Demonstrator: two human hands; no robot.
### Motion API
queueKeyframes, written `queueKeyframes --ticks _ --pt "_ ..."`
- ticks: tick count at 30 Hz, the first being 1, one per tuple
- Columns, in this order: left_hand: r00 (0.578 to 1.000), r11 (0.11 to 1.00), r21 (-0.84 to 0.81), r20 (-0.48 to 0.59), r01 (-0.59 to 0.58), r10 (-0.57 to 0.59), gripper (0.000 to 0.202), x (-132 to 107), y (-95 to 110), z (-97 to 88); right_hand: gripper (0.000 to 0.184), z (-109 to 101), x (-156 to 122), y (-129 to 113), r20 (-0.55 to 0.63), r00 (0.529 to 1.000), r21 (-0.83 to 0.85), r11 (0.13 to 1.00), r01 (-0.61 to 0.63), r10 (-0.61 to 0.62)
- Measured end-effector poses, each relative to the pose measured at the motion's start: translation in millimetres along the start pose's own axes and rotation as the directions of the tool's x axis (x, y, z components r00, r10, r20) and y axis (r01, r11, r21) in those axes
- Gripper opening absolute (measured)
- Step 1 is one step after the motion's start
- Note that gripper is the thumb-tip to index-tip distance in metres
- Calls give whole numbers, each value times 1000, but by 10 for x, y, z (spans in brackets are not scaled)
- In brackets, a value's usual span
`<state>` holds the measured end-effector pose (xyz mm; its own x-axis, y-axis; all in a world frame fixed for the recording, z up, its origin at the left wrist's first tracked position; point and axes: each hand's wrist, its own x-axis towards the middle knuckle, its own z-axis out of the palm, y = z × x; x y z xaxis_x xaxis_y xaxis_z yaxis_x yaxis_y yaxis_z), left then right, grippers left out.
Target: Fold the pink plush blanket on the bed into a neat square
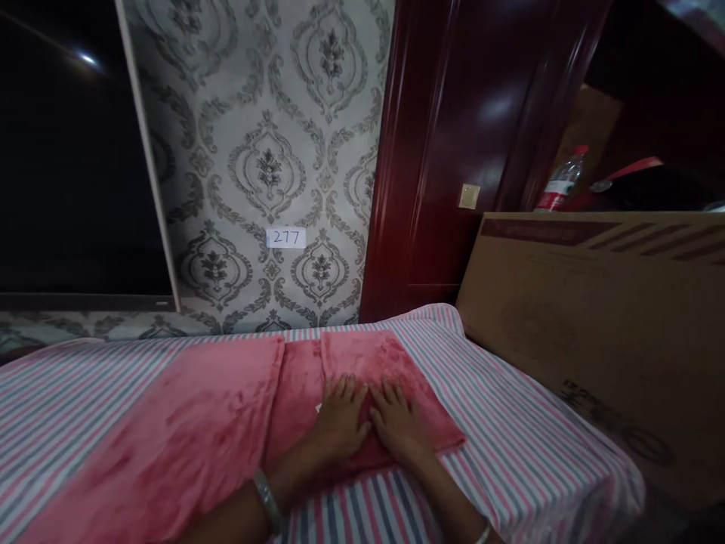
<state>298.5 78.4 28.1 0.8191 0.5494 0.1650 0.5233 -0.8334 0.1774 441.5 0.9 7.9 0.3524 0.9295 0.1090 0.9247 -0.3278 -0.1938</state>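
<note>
Pink blanket (186, 415): plush cloth, raised pile, nap in lighter and darker patches, soft sheen as I view it remotely. Striped cover (504, 408): thin cloth, matt, lightly creased. Bangle (267, 499): smooth silvery metal. Carton (566, 310): brown cardboard, matt. Door panel (453, 113): dark red, wood-like, glossy. Bottle (563, 185): clear plastic, shiny. Screen (73, 174): black, smooth, glossy. I read wallpaper (269, 170) as matt, number label (286, 237) as white paper.
</note>
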Motion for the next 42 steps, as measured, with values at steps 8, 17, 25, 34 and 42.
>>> queueKeyframes --ticks 8,17,25,34,42 --pt "1000 1000 -28 -18 12 -13 69 -235 -85 288 55 177 -286 -146 -84 996 -105 994 -8 -1" --pt "999 998 -53 9 34 -34 55 -684 -54 -174 54 178 -347 -126 -136 990 -228 974 -4 -28" --pt "903 890 158 -42 428 -427 68 -1350 -767 -459 54 213 -374 -101 -173 985 -244 969 -20 -23" --pt "915 904 138 -71 404 -398 68 -1443 -768 -306 51 195 -348 -49 -252 967 -79 997 6 -26" --pt "991 995 6 -88 101 -100 85 -1976 -837 -288 53 105 345 -821 -309 949 629 735 254 -63"
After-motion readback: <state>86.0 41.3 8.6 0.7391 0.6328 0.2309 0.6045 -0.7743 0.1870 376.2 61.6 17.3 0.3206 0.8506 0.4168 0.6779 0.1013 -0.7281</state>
